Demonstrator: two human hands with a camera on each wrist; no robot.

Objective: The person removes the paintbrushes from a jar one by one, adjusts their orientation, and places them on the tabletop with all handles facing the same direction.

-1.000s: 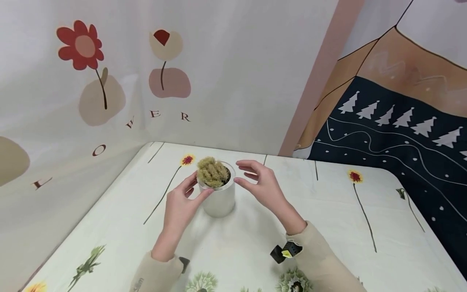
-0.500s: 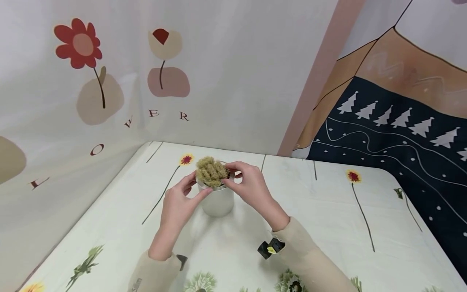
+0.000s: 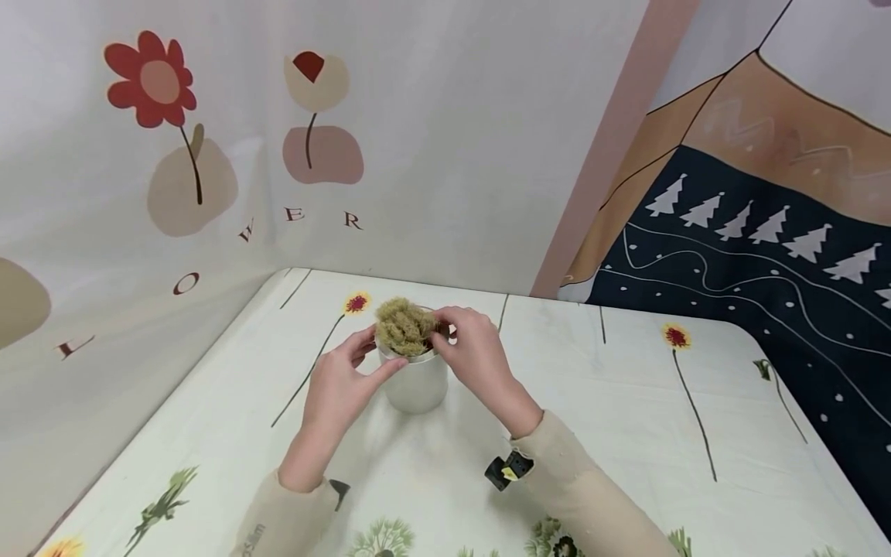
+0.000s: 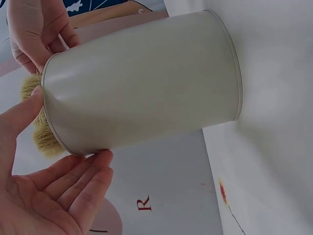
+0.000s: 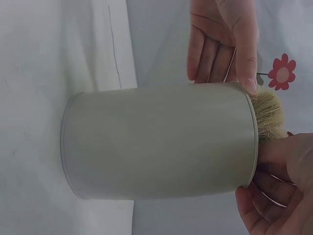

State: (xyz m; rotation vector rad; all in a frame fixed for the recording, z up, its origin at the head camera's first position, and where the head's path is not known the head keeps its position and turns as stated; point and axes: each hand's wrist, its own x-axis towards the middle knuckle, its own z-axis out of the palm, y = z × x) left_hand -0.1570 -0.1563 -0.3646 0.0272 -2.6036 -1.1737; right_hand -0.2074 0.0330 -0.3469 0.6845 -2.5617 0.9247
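A white cylindrical pot (image 3: 416,388) stands upright on the table, with a bushy yellow-green plant (image 3: 401,328) rising above its rim. My left hand (image 3: 339,385) holds the pot at the rim, thumb on the near side and fingers on the left side. At the right of the opening, my right hand (image 3: 476,350) pinches the plant's edge with thumb and forefinger; the fingertips are partly hidden. The left wrist view shows the pot's smooth wall (image 4: 146,83) and the plant's bristly tufts (image 4: 48,139). In the right wrist view the right thumb (image 5: 274,149) reaches inside the rim.
A white tablecloth (image 3: 605,433) printed with flowers covers the table. Behind hangs a pale curtain (image 3: 452,155) with flower prints and letters. A dark cloth (image 3: 738,255) with white trees hangs at the right. A black device (image 3: 510,469) sits on the right wrist.
My right hand has moved left from beside the pot onto the right edge of the plant, and its fingers have closed in. The left hand keeps its place on the rim.
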